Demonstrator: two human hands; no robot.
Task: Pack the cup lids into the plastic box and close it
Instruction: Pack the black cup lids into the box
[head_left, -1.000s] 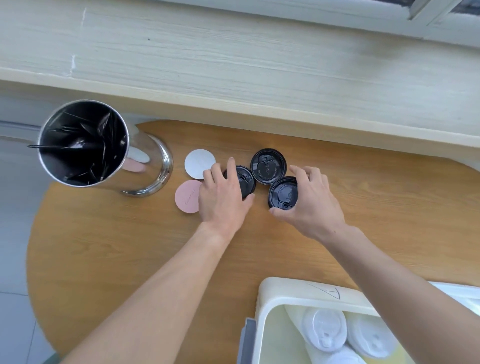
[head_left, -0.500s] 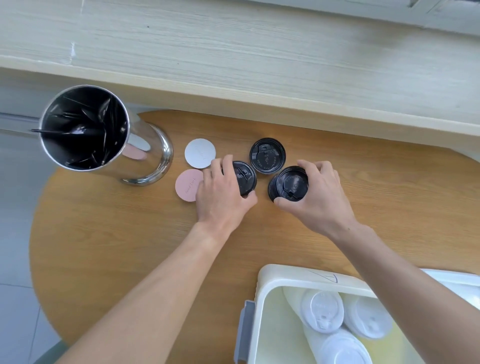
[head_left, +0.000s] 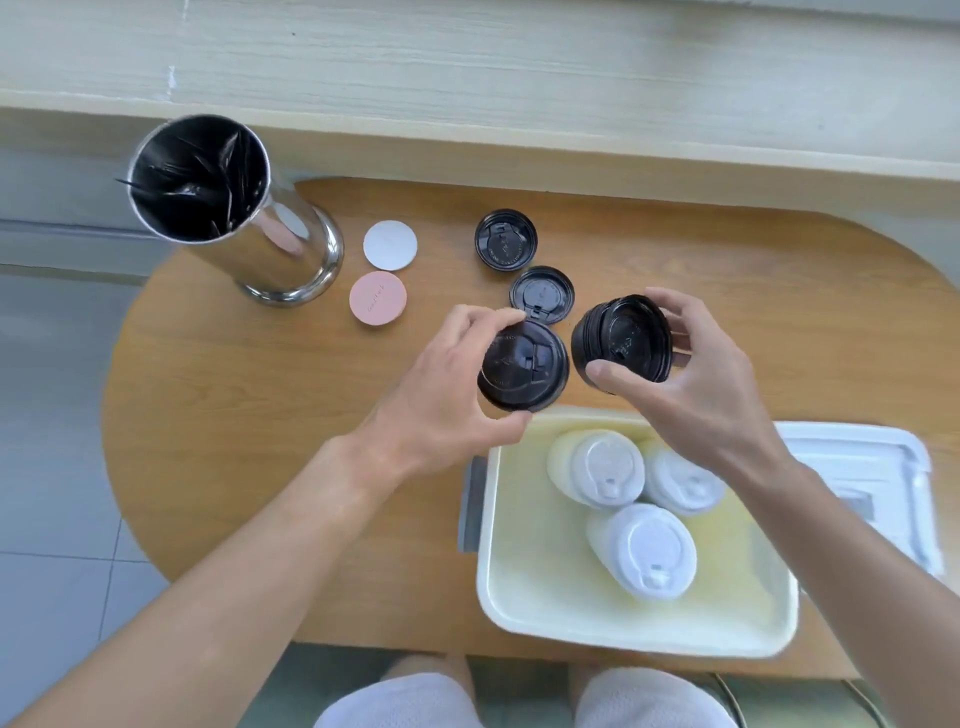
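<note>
Lifted off the table since a moment ago: two lots of black lids, one in each hand, now up over the near edge of the box.

Nearest, three stacks of white lids (head_left: 641, 551) lying on their sides inside the plastic box (head_left: 519, 618). Already packed, by the look of it. Box still open, with what looks like its white cover (head_left: 883, 467) lying flat just beside it on the right.

Next, left hand (head_left: 447, 395) curled round a black lid (head_left: 522, 366), thumb under the near rim, fingers over the far rim. Held flat, top side up, just past the box's far left corner. Right hand (head_left: 696, 374) curled round a short stack of black lids (head_left: 621, 338), thumb at the near edge, fingers wrapped over the far side. Tilted toward the left, just above the box's far wall.

Farther out, two more black lids (head_left: 542, 295) flat on the table (head_left: 260, 415), close together and untouched. Beyond those to the left, a pink disc (head_left: 377, 298) and a white disc (head_left: 390, 245), then a shiny metal bin (head_left: 228, 208) with a black bag inside.

So, about halfway. Still to do: drop both handfuls in, fetch the last two black lids, put the cover on.
</note>
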